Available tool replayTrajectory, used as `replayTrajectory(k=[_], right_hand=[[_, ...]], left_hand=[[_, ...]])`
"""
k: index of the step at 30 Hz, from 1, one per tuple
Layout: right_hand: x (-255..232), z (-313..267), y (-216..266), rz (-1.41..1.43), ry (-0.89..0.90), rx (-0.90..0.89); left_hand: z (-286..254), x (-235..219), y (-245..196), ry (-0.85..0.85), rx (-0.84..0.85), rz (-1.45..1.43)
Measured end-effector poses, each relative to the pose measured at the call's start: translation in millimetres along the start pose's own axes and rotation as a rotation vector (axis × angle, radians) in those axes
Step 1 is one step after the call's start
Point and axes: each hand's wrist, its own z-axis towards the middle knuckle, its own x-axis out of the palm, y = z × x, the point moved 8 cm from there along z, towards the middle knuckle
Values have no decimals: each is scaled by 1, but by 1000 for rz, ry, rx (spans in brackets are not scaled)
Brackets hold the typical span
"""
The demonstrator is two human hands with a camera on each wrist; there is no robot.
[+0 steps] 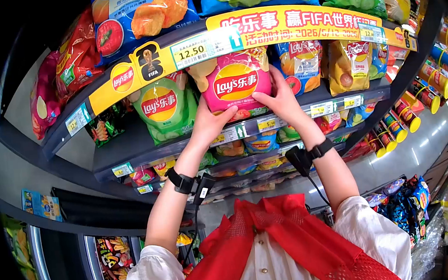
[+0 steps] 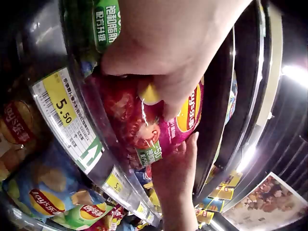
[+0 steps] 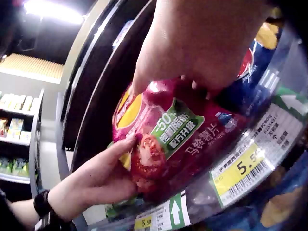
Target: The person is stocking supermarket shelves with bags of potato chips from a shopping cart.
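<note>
Shiny grey floor (image 1: 427, 146); dark tiered shelving (image 1: 116, 159); bright tube light (image 3: 54, 11).

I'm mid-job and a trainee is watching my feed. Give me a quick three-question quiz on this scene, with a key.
1. Multiple choice: in the head view, what colour is the bag immediately left of the pink Lay's bag?
A) blue
B) green
C) white

2. Fill in: on the yellow promotional strip, the price label left of centre reads ____.

3. True or false: only one hand holds the pink Lay's bag.

Key:
1. B, the green Lay's bag.
2. 12.50.
3. False: the left hand and right hand both grip it.
</note>
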Motion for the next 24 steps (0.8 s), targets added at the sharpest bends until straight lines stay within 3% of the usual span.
replayTrajectory(k=[3,5,7,9,10,13,16,19,23,24], right_hand=[[-21,-13,37,-227,-227,-336],[-52,-22,50,-547,-506,-471],[-96,-23,38,-550,-793,-429],[-131,-12,20,-572,-883,-270],[-142,1,1,-288,-765,-164],[-145,19,-17,-275,-499,97],[-146,21,-16,-228,-395,131],[-154,14,-6,-257,-389,37],[-159,-1,-9,-381,-382,35],[-158,-4,-9,-298,-377,46]], left_hand=[[-2,-1,-6,-15,4,-63],[-3,1,-9,-2,2,-118],[-2,-1,-5,-20,-11,-115],[0,0,-2,-32,-23,-115],[0,0,0,-43,-37,-113],[1,3,0,-59,-51,-123],[3,5,2,-52,-26,-184],[6,7,6,-45,-21,-136],[8,22,5,-63,5,-189],[9,26,3,-67,22,-191]])
